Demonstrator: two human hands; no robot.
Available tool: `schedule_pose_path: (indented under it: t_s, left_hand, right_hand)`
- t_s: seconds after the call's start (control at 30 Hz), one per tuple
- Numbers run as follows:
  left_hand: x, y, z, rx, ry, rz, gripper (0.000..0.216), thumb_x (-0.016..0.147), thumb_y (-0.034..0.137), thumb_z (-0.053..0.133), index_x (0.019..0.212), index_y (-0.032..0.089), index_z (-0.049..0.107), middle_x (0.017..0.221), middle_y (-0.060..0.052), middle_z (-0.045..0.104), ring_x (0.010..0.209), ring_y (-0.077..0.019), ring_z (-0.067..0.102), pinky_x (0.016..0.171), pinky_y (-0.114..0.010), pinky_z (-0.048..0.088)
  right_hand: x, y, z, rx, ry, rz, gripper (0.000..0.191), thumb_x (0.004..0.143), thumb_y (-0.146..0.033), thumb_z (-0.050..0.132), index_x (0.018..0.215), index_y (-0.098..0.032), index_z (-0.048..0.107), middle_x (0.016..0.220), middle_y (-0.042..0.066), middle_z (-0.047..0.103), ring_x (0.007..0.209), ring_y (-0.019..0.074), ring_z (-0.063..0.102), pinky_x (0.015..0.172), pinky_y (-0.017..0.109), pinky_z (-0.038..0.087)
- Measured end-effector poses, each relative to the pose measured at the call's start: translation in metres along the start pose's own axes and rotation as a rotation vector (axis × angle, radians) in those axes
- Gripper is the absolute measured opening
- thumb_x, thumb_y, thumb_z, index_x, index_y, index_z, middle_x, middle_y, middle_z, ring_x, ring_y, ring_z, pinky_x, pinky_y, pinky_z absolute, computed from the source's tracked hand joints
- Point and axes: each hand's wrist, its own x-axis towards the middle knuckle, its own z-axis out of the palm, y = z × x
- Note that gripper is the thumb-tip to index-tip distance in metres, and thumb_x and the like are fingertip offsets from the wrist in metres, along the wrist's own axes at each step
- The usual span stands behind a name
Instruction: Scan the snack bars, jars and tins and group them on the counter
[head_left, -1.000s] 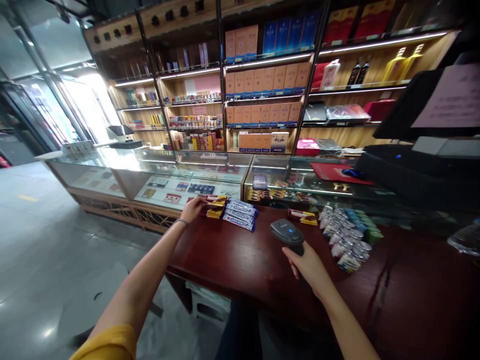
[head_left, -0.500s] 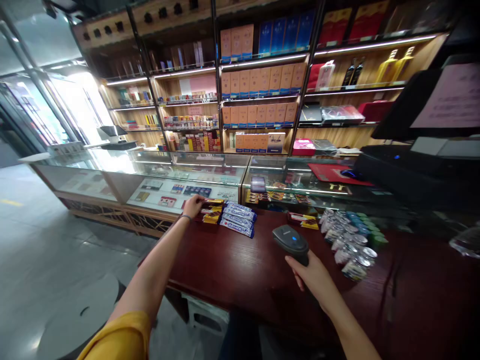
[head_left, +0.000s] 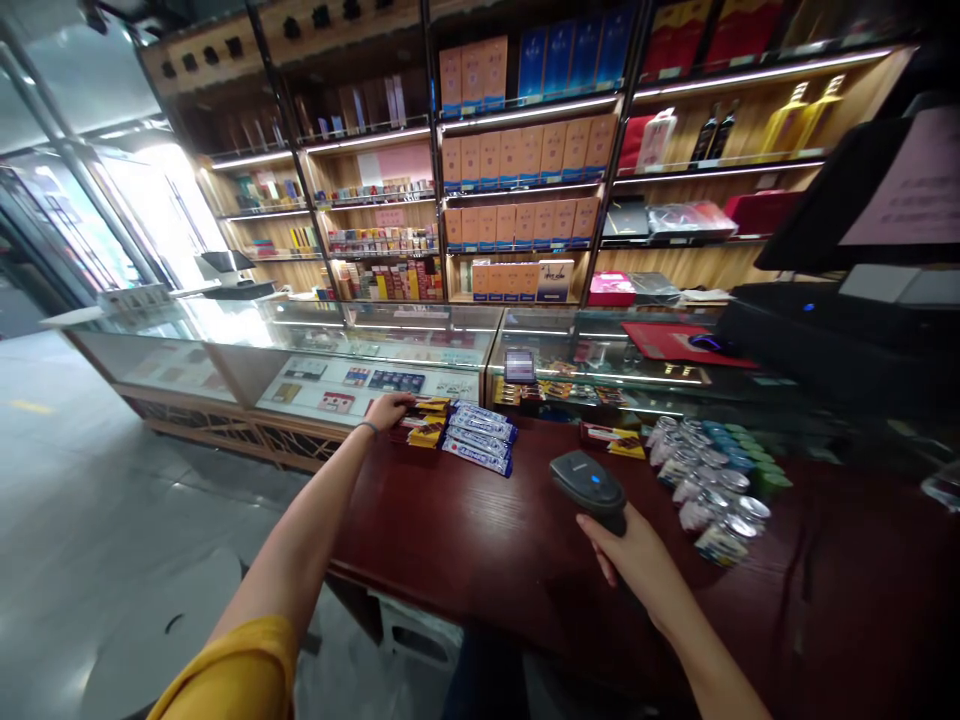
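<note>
My right hand [head_left: 634,560] is closed round the handle of a dark handheld barcode scanner [head_left: 589,480], held above the dark red wooden counter [head_left: 465,530]. My left arm reaches far forward; my left hand [head_left: 386,410] rests with curled fingers on a stack of red-and-yellow snack packets [head_left: 421,422] at the counter's far left edge. Right beside that stack lie blue-and-white snack bars [head_left: 480,438]. Whether the left hand grips a packet or only touches it is unclear.
Several small cans [head_left: 709,480] lie in rows to the right of the scanner, with another red-and-yellow packet [head_left: 611,438] behind. Glass display cases [head_left: 420,345] stand beyond the counter, stocked shelves [head_left: 525,150] behind. A black till with screen [head_left: 847,250] is at the right.
My left hand has stayed on the packet stack. My right hand with the scanner has shifted slightly right and nearer. The camera view has swung a little.
</note>
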Motion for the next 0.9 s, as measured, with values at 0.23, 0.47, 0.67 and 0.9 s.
schedule_pose_path:
  t_s: [0.23,0.47,0.67,0.9]
  left_hand:
    - [0.002,0.0,0.007,-0.037,-0.053,-0.036,0.044,0.074,0.014,0.055,0.108,0.024,0.08,0.126,-0.002,0.073,0.118,-0.0232,0.068,0.103,-0.031,0.052]
    - [-0.009,0.018,-0.001,-0.215,0.011,-0.092,0.04,0.081,0.02,0.056,0.115,0.018,0.077,0.108,-0.007,0.079,0.085,-0.0208,0.074,0.075,-0.029,0.06]
    - [-0.019,0.061,-0.005,-0.362,0.074,0.05,0.049,0.083,0.037,0.064,0.127,0.016,0.069,0.104,-0.009,0.078,0.092,-0.0239,0.073,0.078,-0.034,0.062]
    - [-0.044,0.141,0.038,-0.363,0.105,0.254,0.039,0.09,0.039,0.06,0.121,0.02,0.071,0.12,-0.009,0.073,0.102,-0.0235,0.071,0.092,-0.039,0.06]
  right_hand:
    - [-0.003,-0.005,-0.003,0.026,0.026,-0.018,0.04,0.074,-0.05,0.066,0.101,-0.023,0.055,0.041,-0.01,0.051,0.027,0.0139,0.046,0.032,0.022,0.032]
    - [-0.005,-0.006,-0.009,0.063,0.04,-0.027,0.04,0.075,-0.049,0.068,0.102,-0.023,0.055,0.043,-0.01,0.052,0.027,0.0129,0.044,0.031,0.022,0.033]
    - [-0.011,-0.013,-0.025,0.12,0.077,-0.051,0.039,0.075,-0.047,0.071,0.102,-0.024,0.054,0.046,-0.012,0.052,0.029,0.0125,0.046,0.031,0.021,0.034]
    - [-0.023,-0.014,-0.059,0.182,0.122,-0.064,0.036,0.076,-0.045,0.073,0.098,-0.023,0.052,0.049,-0.012,0.052,0.03,0.0104,0.043,0.03,0.021,0.034]
